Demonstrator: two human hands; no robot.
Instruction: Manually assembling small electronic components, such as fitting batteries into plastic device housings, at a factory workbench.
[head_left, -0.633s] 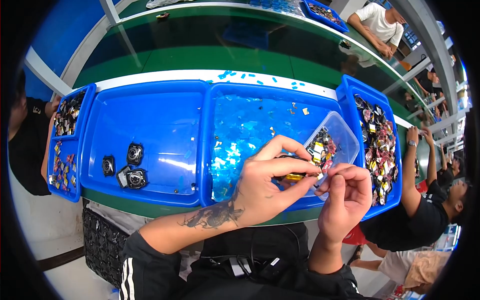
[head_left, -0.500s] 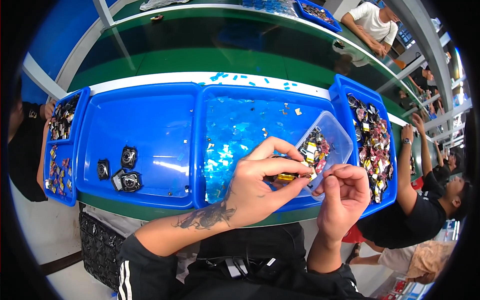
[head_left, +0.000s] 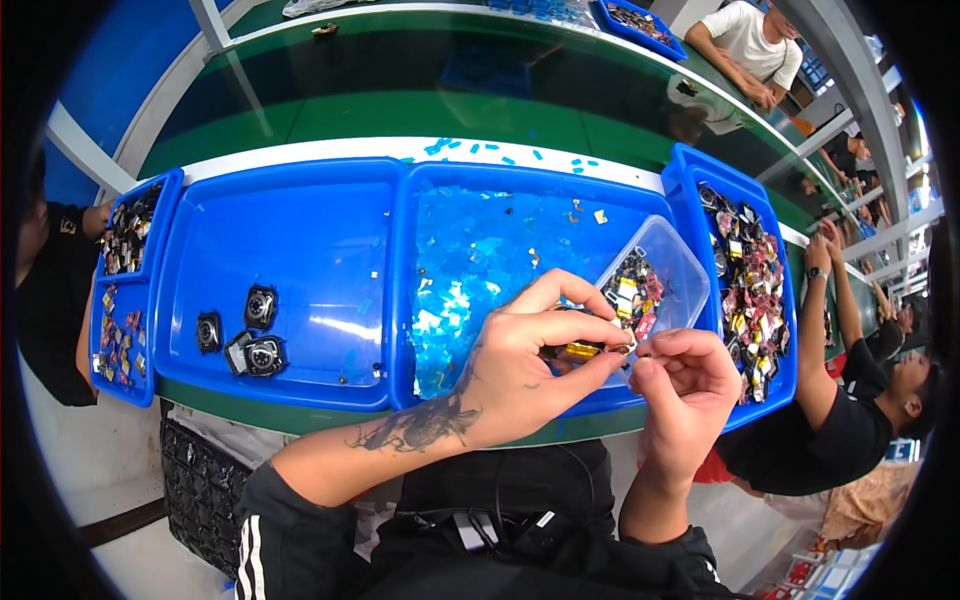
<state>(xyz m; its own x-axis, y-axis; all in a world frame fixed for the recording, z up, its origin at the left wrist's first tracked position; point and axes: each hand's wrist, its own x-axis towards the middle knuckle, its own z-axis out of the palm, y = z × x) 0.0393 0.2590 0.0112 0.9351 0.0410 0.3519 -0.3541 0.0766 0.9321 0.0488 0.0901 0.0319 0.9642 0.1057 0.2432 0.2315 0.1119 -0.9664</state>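
My left hand (head_left: pixel 525 365) pinches a small black-and-gold electronic part (head_left: pixel 582 350) between thumb and fingers. Just beside it, my right hand (head_left: pixel 688 392) is closed, thumb against index finger, at the part's right end; whatever is in that pinch is too small to make out. Both hands are over the front edge of a blue tray (head_left: pixel 400 280) strewn with shiny blue film pieces. Behind my fingers a clear plastic box (head_left: pixel 683 270) stands tilted in this tray, holding several small black, yellow and red electronic parts (head_left: pixel 632 290).
The left blue tray (head_left: pixel 290 215) holds several black watch-like cases (head_left: pixel 262 356). At right a blue bin (head_left: pixel 680 160) is heaped with electronic parts. Smaller bins (head_left: pixel 150 300) stand far left. Beyond lies a green belt (head_left: pixel 350 125) behind a white ledge (head_left: pixel 300 157). Other people sit on both sides.
My hands stay nearly in place, with the part still in my left fingers and the right fingertips slightly shifted against it. Small items on the green belt have moved slightly right.
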